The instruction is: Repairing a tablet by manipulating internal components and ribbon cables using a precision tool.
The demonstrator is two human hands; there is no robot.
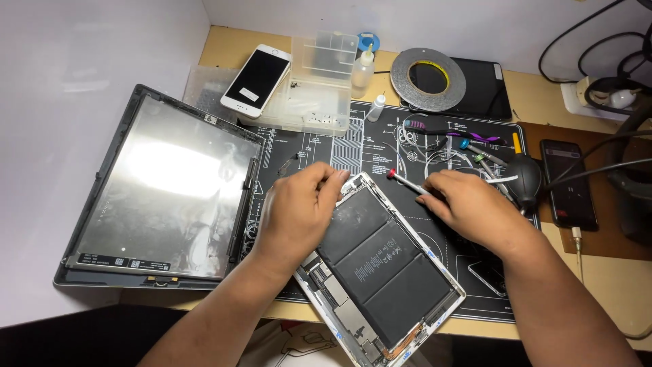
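the left hand grips the top corner of the opened tablet lying under both hands; the right hand holds a red-tipped screwdriver; the tablet seems thin, stiff, fragile, best held by the metal edges

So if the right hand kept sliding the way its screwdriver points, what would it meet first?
The right hand points its red-tipped screwdriver up-left; probably the opened tablet top corner, then the left hand fingertips there. Depth is unclear.

walls: plain white | desk: light wood (tucked in a corner) | light: bright, even
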